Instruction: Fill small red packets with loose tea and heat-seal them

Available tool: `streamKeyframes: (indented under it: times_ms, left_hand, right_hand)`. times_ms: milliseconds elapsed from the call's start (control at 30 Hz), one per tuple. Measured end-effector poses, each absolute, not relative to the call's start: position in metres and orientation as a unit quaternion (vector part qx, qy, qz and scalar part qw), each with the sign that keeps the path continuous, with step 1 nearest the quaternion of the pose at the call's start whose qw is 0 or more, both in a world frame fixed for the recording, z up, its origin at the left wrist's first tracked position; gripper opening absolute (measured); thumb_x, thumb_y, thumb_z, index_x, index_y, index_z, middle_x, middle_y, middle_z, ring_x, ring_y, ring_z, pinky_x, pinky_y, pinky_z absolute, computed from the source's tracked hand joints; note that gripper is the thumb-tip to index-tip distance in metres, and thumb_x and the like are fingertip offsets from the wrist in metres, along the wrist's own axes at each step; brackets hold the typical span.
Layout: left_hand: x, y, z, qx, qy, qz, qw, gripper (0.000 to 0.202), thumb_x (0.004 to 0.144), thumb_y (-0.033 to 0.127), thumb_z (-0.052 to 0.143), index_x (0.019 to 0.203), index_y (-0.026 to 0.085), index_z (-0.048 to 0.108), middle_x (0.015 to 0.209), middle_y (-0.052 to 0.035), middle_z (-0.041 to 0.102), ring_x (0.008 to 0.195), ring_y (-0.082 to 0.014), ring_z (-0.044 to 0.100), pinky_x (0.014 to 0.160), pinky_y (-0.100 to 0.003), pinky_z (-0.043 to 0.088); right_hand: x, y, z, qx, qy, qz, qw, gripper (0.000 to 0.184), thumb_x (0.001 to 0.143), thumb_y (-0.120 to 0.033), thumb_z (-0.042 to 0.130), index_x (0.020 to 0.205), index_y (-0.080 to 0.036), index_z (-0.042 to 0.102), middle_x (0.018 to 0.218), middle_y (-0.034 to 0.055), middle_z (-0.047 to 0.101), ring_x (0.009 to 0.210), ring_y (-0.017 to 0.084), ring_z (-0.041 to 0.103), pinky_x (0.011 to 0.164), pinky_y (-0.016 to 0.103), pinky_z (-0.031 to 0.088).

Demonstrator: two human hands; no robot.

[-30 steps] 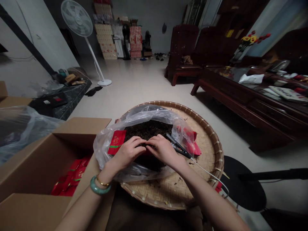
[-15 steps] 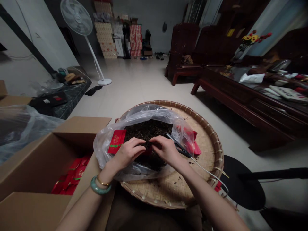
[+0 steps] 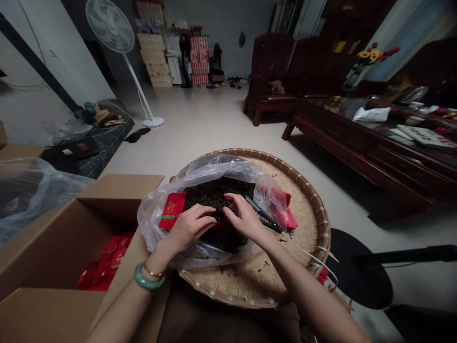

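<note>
Over a clear plastic bag (image 3: 157,202) of dark, dry, twisted leaves that look like loose tea (image 3: 205,193), my left hand (image 3: 191,226) is closed, thumb and fingers pinching the edge of a dim red packet (image 3: 218,226), mostly hidden in shadow. My right hand (image 3: 244,216) is just right of it, thumb and fingers apart, with nothing visible between them. A flat red packet (image 3: 173,210) with gold print and a green stripe lies on the bag's left side. Beside my right hand rests a black hair straightener (image 3: 266,216) with a white cord.
A round woven bamboo tray (image 3: 303,224) carries the bag, with red packets (image 3: 292,218) at its right. An open cardboard box (image 3: 39,238) at left holds several red packets (image 3: 103,264). Farther off stand a white fan (image 3: 137,88) and a dark wooden table (image 3: 342,138).
My right hand has drawn slightly right, away from my left hand, and its fingers have spread. My left hand keeps its pinch in nearly the same place.
</note>
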State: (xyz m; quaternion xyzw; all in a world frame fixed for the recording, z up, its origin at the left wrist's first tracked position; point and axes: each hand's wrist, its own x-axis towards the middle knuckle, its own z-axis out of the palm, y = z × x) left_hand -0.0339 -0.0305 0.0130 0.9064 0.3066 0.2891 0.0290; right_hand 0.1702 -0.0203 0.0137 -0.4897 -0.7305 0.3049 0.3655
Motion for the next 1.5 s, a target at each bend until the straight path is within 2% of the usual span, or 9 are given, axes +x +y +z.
streamKeyframes:
  times_ms: [133, 333, 500, 667, 900, 1067, 1233, 1400, 1500]
  left_hand:
    - [-0.033, -0.031, 0.013, 0.906, 0.302, 0.293, 0.037, 0.014, 0.089, 0.018, 0.051, 0.094, 0.019, 0.063, 0.104, -0.0091, 0.062, 0.09, -0.0176, 0.057, 0.073, -0.031, 0.051]
    - [-0.035, -0.029, 0.009, 0.904, 0.301, 0.3, 0.043, 0.014, 0.089, 0.018, 0.051, 0.095, 0.019, 0.064, 0.105, -0.009, 0.062, 0.091, -0.0173, 0.056, 0.075, -0.031, 0.051]
    - [-0.034, -0.028, 0.005, 0.909, 0.288, 0.3, 0.029, 0.013, 0.088, 0.019, 0.053, 0.094, 0.019, 0.064, 0.104, -0.0088, 0.063, 0.089, -0.0171, 0.056, 0.073, -0.031, 0.051]
    - [-0.032, -0.029, 0.004, 0.913, 0.282, 0.294, 0.006, 0.014, 0.087, 0.022, 0.055, 0.096, 0.021, 0.065, 0.107, -0.009, 0.062, 0.092, -0.018, 0.056, 0.075, -0.032, 0.051]
    - [-0.036, -0.026, 0.002, 0.908, 0.268, 0.322, 0.022, 0.014, 0.086, 0.022, 0.057, 0.097, 0.023, 0.065, 0.112, -0.0085, 0.06, 0.096, -0.0172, 0.055, 0.077, -0.03, 0.051]
    - [-0.037, -0.026, 0.003, 0.904, 0.285, 0.32, 0.012, 0.011, 0.086, 0.021, 0.057, 0.093, 0.022, 0.065, 0.112, -0.0091, 0.061, 0.094, -0.018, 0.056, 0.077, -0.032, 0.051]
    - [-0.034, -0.027, 0.005, 0.903, 0.273, 0.331, 0.011, 0.01, 0.085, 0.021, 0.057, 0.092, 0.02, 0.065, 0.111, -0.0101, 0.062, 0.094, -0.0182, 0.056, 0.076, -0.032, 0.051]
    - [-0.038, -0.026, 0.005, 0.895, 0.288, 0.339, 0.033, 0.01, 0.086, 0.021, 0.057, 0.09, 0.021, 0.066, 0.111, -0.0093, 0.06, 0.092, -0.017, 0.056, 0.074, -0.03, 0.05]
    - [-0.04, -0.026, 0.006, 0.89, 0.289, 0.35, 0.046, 0.01, 0.087, 0.021, 0.056, 0.089, 0.02, 0.066, 0.11, -0.0094, 0.06, 0.09, -0.0167, 0.056, 0.073, -0.03, 0.05]
  right_hand:
    - [0.164, -0.01, 0.002, -0.469, -0.711, 0.384, 0.357, 0.018, 0.081, -0.02, 0.057, 0.098, -0.019, 0.065, 0.094, 0.0045, 0.068, 0.085, 0.015, 0.062, 0.075, 0.028, 0.047]
    - [0.163, -0.011, 0.006, -0.434, -0.775, 0.296, 0.35, 0.004, 0.076, -0.019, 0.067, 0.076, -0.02, 0.071, 0.086, 0.0024, 0.067, 0.087, 0.016, 0.057, 0.081, 0.03, 0.043]
    - [0.169, -0.012, 0.014, -0.387, -0.857, 0.244, 0.237, 0.013, 0.082, -0.022, 0.061, 0.087, -0.022, 0.074, 0.101, 0.0069, 0.066, 0.101, 0.02, 0.053, 0.089, 0.033, 0.04]
    - [0.167, -0.011, 0.025, -0.386, -0.891, 0.205, 0.124, 0.014, 0.083, -0.023, 0.061, 0.083, -0.021, 0.074, 0.087, 0.006, 0.068, 0.091, 0.019, 0.056, 0.083, 0.031, 0.041]
    - [0.168, -0.009, 0.026, -0.35, -0.893, 0.213, 0.184, 0.015, 0.085, -0.023, 0.059, 0.089, -0.02, 0.072, 0.095, 0.0056, 0.066, 0.097, 0.018, 0.053, 0.087, 0.03, 0.039]
    - [0.165, -0.014, 0.036, -0.394, -0.906, 0.118, 0.102, 0.018, 0.084, -0.021, 0.056, 0.078, -0.018, 0.073, 0.092, 0.0095, 0.065, 0.104, 0.024, 0.048, 0.082, 0.033, 0.041]
    - [0.157, -0.015, 0.045, -0.479, -0.875, 0.067, 0.023, 0.018, 0.082, -0.027, 0.06, 0.081, -0.014, 0.073, 0.084, 0.0127, 0.068, 0.093, 0.027, 0.054, 0.075, 0.035, 0.041]
    - [0.167, -0.019, 0.05, -0.441, -0.878, 0.157, 0.101, 0.027, 0.093, -0.028, 0.046, 0.094, -0.019, 0.071, 0.088, 0.007, 0.068, 0.088, 0.018, 0.058, 0.08, 0.029, 0.042]
    - [0.173, -0.024, 0.049, -0.371, -0.9, 0.184, 0.135, 0.025, 0.09, -0.034, 0.051, 0.102, -0.022, 0.069, 0.101, 0.0071, 0.065, 0.102, 0.02, 0.053, 0.089, 0.031, 0.041]
